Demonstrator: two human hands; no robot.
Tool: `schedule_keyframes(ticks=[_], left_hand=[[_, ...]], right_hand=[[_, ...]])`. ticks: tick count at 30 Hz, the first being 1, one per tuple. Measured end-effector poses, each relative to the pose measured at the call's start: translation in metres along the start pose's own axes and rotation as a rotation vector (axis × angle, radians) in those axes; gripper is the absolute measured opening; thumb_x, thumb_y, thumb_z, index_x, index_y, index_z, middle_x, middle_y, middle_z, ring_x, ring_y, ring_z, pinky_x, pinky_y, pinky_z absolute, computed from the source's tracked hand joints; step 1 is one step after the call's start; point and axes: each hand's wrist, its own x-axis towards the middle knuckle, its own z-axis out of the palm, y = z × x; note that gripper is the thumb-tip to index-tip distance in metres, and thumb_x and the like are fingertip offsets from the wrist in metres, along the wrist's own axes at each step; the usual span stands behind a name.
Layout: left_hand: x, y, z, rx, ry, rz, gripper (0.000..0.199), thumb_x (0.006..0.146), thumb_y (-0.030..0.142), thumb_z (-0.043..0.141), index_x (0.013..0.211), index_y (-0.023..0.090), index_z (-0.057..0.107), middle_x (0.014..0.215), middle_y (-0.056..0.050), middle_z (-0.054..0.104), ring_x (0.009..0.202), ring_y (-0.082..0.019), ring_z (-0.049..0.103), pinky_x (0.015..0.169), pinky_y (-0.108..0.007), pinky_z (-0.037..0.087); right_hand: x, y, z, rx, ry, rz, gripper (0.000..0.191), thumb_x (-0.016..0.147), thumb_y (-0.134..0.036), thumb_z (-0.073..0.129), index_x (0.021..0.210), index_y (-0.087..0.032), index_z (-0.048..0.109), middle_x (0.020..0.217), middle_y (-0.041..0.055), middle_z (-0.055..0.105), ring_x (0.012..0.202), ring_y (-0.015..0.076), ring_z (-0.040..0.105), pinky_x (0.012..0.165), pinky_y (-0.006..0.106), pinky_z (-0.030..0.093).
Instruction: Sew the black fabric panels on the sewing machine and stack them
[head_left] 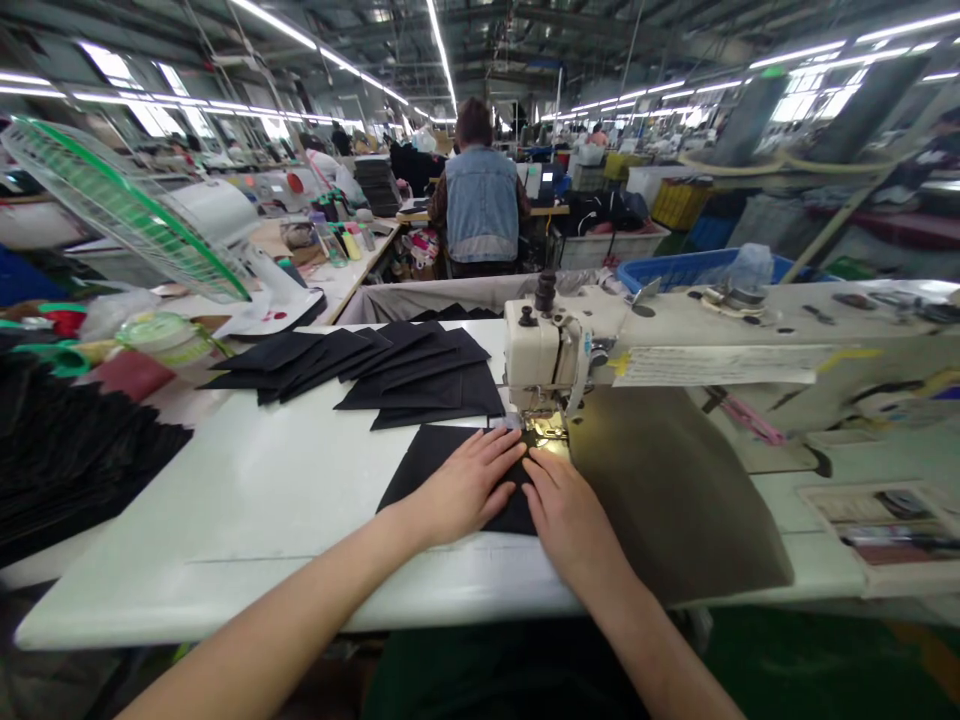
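A black fabric piece (420, 470) lies flat on the pale sewing table, its right edge near the lit needle area of a sewing machine (551, 340). My left hand (476, 480) rests flat on the fabric with its fingers stretched toward the presser foot (550, 430). My right hand (566, 505) presses on the fabric's right edge, fingers extended, just in front of the foot. Both hands are open, pressing rather than gripping. Behind the fabric, several overlapping black fabric pieces (420, 370) are fanned out across the table.
A tall stack of black pieces (67, 450) stands at the left, below a green-and-white fan (142, 210). A brown mat (667, 490) covers the table right of the needle. Ahead, a person in a denim vest (484, 205) sits facing away. A blue basket (667, 270) is behind the machine.
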Motion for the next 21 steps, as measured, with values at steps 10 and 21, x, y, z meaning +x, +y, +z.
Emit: schedule_keyframes(ticks=[10,21], left_hand=[[0.0025,-0.004,0.002,-0.021,0.034,0.025,0.05,0.102,0.032,0.051,0.15,0.02,0.045,0.161,-0.012,0.039,0.151,-0.026,0.032,0.123,-0.049,0.03],[0.0066,-0.0102,-0.0025,-0.008,-0.004,0.028,0.052,0.1,0.03,0.052,0.15,0.015,0.045,0.162,-0.015,0.037,0.152,-0.027,0.031,0.123,-0.05,0.028]], right_hand=[[0.0,0.0008,0.0014,0.019,-0.01,0.03,0.035,0.097,-0.012,0.045,0.127,-0.012,0.064,0.129,0.0173,0.066,0.122,0.0282,0.062,0.106,0.049,0.052],[0.0027,-0.0023,-0.0015,-0.021,-0.043,0.042,0.035,0.096,-0.011,0.05,0.128,-0.008,0.065,0.131,0.0191,0.066,0.124,0.0298,0.062,0.107,0.048,0.052]])
